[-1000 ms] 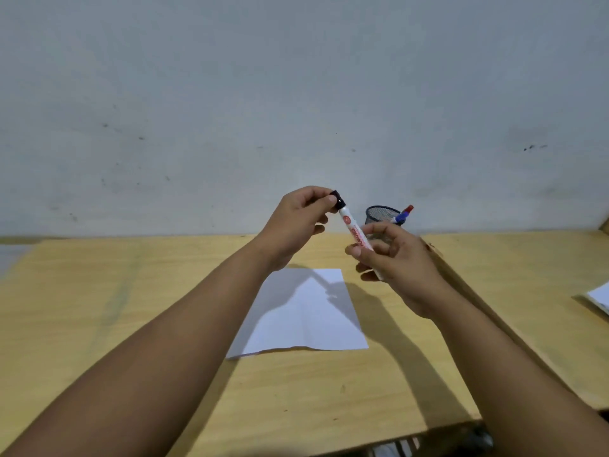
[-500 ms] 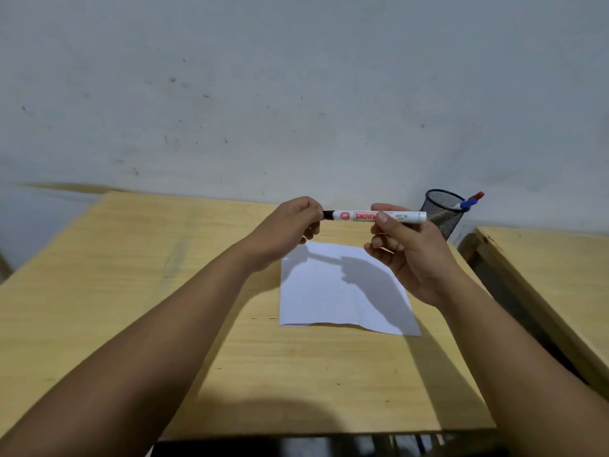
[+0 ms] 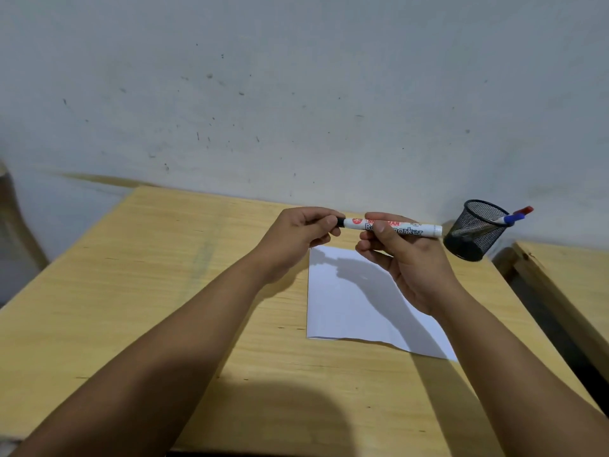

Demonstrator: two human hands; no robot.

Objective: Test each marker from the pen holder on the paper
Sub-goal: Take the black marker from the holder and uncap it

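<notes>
Filling the upper half: a grey, scuffed wall (image 3: 296,94). Below it, spreading wide, a yellow wooden desk (image 3: 138,291) — lying bare across its whole left part, its left edge slanting down toward the lower left corner, its far edge meeting the wall. Standing just beside its right edge, with a dark gap between, a second wooden desk (image 3: 566,285).

Lying flat on the first desk, right of centre, a white sheet of paper (image 3: 349,311), its near edge creased and running toward the desk's right side, shadow of the hands falling over it.

Hovering above the paper's far edge, held level, a white whiteboard marker (image 3: 408,228) with red and black lettering on its barrel. Closing round the barrel's middle with thumb and fingers, the right hand (image 3: 405,258). Pinching the black cap (image 3: 339,222) at the marker's left end between thumb and fingertips, the left hand (image 3: 300,235) — cap sitting on the marker.

Sitting near the desk's far right corner, just beyond the marker's right end, a black mesh pen holder (image 3: 474,234), tilting in the wide-angle view. Leaning out over its right rim, a blue marker (image 3: 512,218) and, behind it, a red marker (image 3: 525,210).
</notes>
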